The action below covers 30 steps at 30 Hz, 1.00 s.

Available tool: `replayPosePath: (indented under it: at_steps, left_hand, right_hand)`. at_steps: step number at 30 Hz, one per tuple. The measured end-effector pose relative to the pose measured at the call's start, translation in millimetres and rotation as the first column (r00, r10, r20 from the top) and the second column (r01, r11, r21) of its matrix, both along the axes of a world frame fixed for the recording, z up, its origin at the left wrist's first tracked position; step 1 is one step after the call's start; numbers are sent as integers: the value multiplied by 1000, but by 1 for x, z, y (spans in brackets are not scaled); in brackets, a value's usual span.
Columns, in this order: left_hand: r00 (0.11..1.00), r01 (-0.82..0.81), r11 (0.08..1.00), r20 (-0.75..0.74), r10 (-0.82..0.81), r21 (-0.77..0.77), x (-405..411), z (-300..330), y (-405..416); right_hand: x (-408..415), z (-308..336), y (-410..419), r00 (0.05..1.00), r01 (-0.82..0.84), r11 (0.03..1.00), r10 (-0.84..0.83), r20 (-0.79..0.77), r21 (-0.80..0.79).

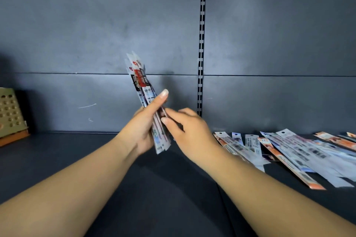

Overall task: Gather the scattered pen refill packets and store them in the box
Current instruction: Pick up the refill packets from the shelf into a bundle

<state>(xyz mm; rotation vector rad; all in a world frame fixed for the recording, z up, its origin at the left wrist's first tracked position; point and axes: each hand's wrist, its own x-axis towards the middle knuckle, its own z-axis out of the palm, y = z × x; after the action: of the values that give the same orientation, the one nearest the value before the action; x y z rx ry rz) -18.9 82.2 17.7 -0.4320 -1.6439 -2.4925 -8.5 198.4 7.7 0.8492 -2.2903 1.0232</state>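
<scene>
Above the dark shelf (154, 188), close to the viewer, the left hand (143, 131) grips a bundle (143, 90) of refill packets, fingers curled behind it and thumb laid along its front, so the bundle stands nearly upright and leans a little left. Its lower ends poke out below the palm and are not squared; the tops fan apart too. That is the likely trouble: held only around the middle, slick sleeves could slide past one another and a packet could slip out of the bottom onto the shelf, above all if the grip loosens to take in more. The right hand (187, 131) sits just beside the bundle with fingers bent, its fingertips at the bundle's right edge, seemingly pinching or steadying it; whether it truly clamps a packet I cannot tell. Farther right, loose packets (289, 152) lie overlapping in a row on the shelf, well apart from both hands, so much gathering remains. At far left, against the back panel (96, 34), stands a tan perforated item (8, 111), possibly the box; reaching it means crossing the whole shelf with a full, uneven handful.
</scene>
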Motion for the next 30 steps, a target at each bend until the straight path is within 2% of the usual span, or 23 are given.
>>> replayPosePath:
  at_steps: [3, 7, 11, 13, 15, 17, 21, 23, 25, 27, 30]
  left_hand:
    - [1000, -21, 1000, 18, 21, -16, -4, -1, -4]
    - [999, -8, 999, 39, 10, -53, -9, -6, -8]
    - [996, -76, 997, -41, 76, -14, -15, -7, -9]
    - [996, -76, 993, -57, 71, -93, -15, -11, -8]
    - [999, -49, 961, -36, 41, -273, -14, -21, -6]
    - [998, -53, 926, -5, 55, -374, -15, -28, -3]
    - [997, -58, 935, 31, 73, -349, -17, -29, 6]
    - [997, 3, 947, 70, 21, -321, -18, -30, 8]
    - [993, 66, 956, 115, -34, -287, -17, -29, 11]
    - [986, 101, 966, 153, -66, -237, -16, -28, 14]
    - [979, 140, 967, 178, -103, -212, -12, -27, 17]
  right_hand:
    - [-1, -4, 0, 993, -63, 996, 57, 106, 55]
    - [-7, -6, 5, 987, -43, 997, 34, 158, 58]
    - [-9, -1, 25, 962, -49, 998, 61, 266, -51]
    - [-13, 4, 40, 941, 3, 989, 48, 335, -149]
    - [-20, 7, 54, 926, 100, 980, -29, 378, -170]
    - [-29, 6, 70, 902, 202, 977, -159, 402, -67]
    - [-44, -5, 98, 736, 403, 880, -475, 482, 251]
    - [-43, -9, 102, 663, 403, 840, -542, 517, 364]
    - [-43, -10, 101, 647, 379, 800, -588, 485, 465]
    - [-40, -9, 96, 648, 375, 768, -618, 445, 520]
    - [-39, -10, 98, 617, 416, 769, -631, 470, 485]
